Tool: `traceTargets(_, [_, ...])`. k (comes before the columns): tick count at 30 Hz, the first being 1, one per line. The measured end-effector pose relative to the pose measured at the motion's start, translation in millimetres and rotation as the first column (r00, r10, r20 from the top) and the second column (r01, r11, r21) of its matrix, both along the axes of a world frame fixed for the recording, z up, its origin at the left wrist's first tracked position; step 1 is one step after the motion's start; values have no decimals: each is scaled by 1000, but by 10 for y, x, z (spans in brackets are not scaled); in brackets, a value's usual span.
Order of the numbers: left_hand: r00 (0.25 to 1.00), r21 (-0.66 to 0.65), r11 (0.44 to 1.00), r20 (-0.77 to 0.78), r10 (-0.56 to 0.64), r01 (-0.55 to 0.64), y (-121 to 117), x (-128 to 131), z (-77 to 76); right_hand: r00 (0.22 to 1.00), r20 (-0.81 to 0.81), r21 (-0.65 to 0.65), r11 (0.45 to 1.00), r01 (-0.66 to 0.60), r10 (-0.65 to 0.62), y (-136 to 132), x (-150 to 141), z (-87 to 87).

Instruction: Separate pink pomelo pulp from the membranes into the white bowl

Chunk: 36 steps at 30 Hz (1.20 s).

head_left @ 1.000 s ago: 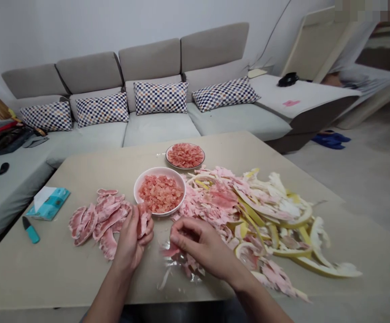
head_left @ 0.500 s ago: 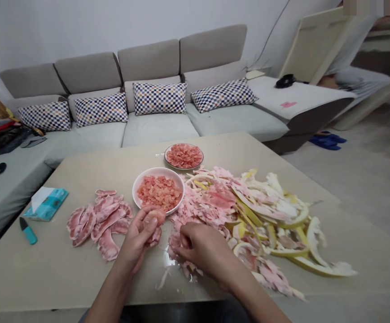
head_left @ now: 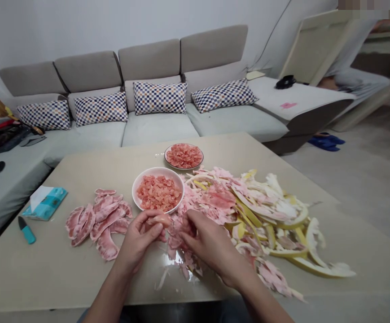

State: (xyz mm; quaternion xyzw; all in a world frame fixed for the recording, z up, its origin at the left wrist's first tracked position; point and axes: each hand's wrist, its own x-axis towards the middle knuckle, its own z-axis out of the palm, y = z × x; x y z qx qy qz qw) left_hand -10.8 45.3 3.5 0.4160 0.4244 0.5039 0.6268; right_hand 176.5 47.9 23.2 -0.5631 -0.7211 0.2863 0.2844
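My left hand (head_left: 140, 240) is closed round a peeled pomelo segment (head_left: 163, 219), its pink flesh showing above the thumb, just in front of a white bowl (head_left: 134, 190). Loose pomelo flesh (head_left: 159, 193) fills much of that bowl. Close by on the right, my right hand (head_left: 211, 246) has its thumb and fingers pinched together over the heap of pink membrane scraps (head_left: 211, 204); whatever lies between the fingertips is hidden. To the left of my hands lie several pomelo segments (head_left: 105, 222) still in their skins.
Behind the bowl stands a dark-rimmed plate (head_left: 166, 164) piled with pomelo flesh. Yellow-and-white peel (head_left: 311, 264) spreads across the table's right side. A teal-handled knife (head_left: 27, 231) and a blue tissue pack (head_left: 48, 204) lie at the left. A grey sofa (head_left: 161, 128) runs behind the table.
My left hand has shifted slightly right with the pomelo segment, which now sits more sideways. My right hand has risen a little, its fingers nearer the bowl.
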Motion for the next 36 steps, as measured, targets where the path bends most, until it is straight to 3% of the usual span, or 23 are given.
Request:
traceTargets(7, [959,176,984,-271,84,-37,28,19,-28,929,-342,37,990,-140,144,47,-20,29])
traceTargets(10, [913,299,954,-383,142,-23,36,9,-40,896,-395,146,977,-158,204,78,-37,-9])
traceTargets(13, [904,336,942,-407,131,15,30,-7,-50,888,-387,223,959,-172,249,109,-40,-63])
traceTargets(17, [910,303,953,-403,101,28,15,-20,-53,892,-375,222,959,-177,252,117,-41,-76])
traceTargets(26, [961,136,990,-276,1,38,-9,-18,-44,888,-407,83,977,-198,214,102,-37,-9])
traceTargets(31, [983,65,991,-153,-106,117,-16,-5,-7,885,-436,29,985,-167,163,90,-73,0])
traceTargets(36, [990,20,993,-83,-114,116,-4,-12,-15,865,-495,-63,990,-126,78,76,-101,-5])
